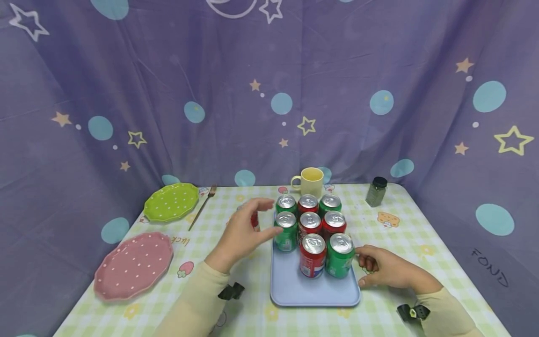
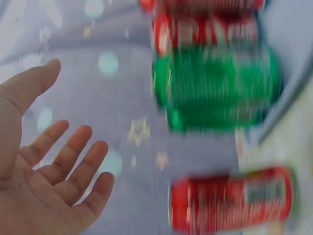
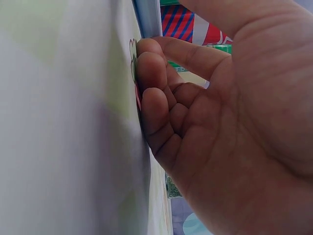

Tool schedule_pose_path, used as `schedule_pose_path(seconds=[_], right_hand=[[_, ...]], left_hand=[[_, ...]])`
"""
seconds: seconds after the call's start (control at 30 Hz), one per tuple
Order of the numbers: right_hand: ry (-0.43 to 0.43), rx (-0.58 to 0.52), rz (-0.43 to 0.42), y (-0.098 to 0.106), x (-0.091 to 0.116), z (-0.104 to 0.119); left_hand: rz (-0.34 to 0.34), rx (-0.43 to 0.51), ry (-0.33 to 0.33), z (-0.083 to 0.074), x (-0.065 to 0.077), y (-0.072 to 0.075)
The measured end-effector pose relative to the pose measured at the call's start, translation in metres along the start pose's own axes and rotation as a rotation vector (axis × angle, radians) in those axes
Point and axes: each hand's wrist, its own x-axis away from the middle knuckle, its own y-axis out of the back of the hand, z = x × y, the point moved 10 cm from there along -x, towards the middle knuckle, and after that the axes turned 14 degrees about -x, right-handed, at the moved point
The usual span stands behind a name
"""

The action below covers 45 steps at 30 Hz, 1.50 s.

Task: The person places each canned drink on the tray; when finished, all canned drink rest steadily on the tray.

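Note:
A blue tray (image 1: 290, 292) holds several soda cans in rows, among them a green can (image 1: 286, 238) at the left, a red can (image 1: 313, 262) and a green can (image 1: 340, 262) in front. My left hand (image 1: 242, 229) is raised beside the left row, thumb and fingers spread apart. The palm is bare in the left wrist view. Another red can (image 2: 230, 203) stands off the tray to the left, mostly hidden behind that hand in the head view. My right hand (image 1: 387, 269) rests low on the table at the tray's right edge, fingers loosely bent, holding nothing.
A yellow mug (image 1: 312, 182) stands behind the tray, with a dark-capped jar (image 1: 376, 192) at the back right. To the left lie a green plate (image 1: 171, 202), a fork (image 1: 202, 208) and a pink plate (image 1: 134, 266). A purple curtain (image 1: 236, 56) closes off the back.

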Motion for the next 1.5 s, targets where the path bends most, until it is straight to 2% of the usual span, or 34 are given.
schedule_pose_path(seconds=[0.13, 0.27, 0.4, 0.57, 0.73, 0.87, 0.97, 1.27, 1.5], right_hand=[[0.006, 0.002, 0.004, 0.0, 0.001, 0.0], [-0.004, 0.011, 0.003, -0.001, 0.001, -0.002], [-0.02, 0.011, 0.002, -0.001, 0.002, -0.004], [-0.03, 0.009, 0.005, -0.002, 0.003, -0.006], [-0.033, 0.02, 0.0, 0.0, 0.002, -0.007], [-0.028, 0.026, 0.0, 0.0, 0.001, -0.007], [-0.032, 0.021, 0.003, 0.0, 0.001, -0.006], [-0.038, 0.016, 0.005, 0.001, 0.001, -0.007], [-0.024, 0.025, 0.002, 0.001, 0.001, -0.006]], left_hand=[[-0.081, 0.016, 0.056, 0.042, -0.006, 0.027], [-0.09, 0.01, 0.135, 0.085, -0.004, 0.036], [-0.023, 0.066, 0.204, 0.119, -0.002, 0.028], [0.106, 0.149, 0.227, 0.146, 0.002, 0.003], [0.184, 0.206, 0.223, 0.158, 0.006, -0.018], [0.205, 0.244, 0.233, 0.161, 0.008, -0.028], [0.196, 0.257, 0.251, 0.163, 0.008, -0.033], [0.183, 0.172, 0.304, 0.169, 0.01, -0.049], [0.117, 0.145, 0.312, 0.168, 0.01, -0.046]])
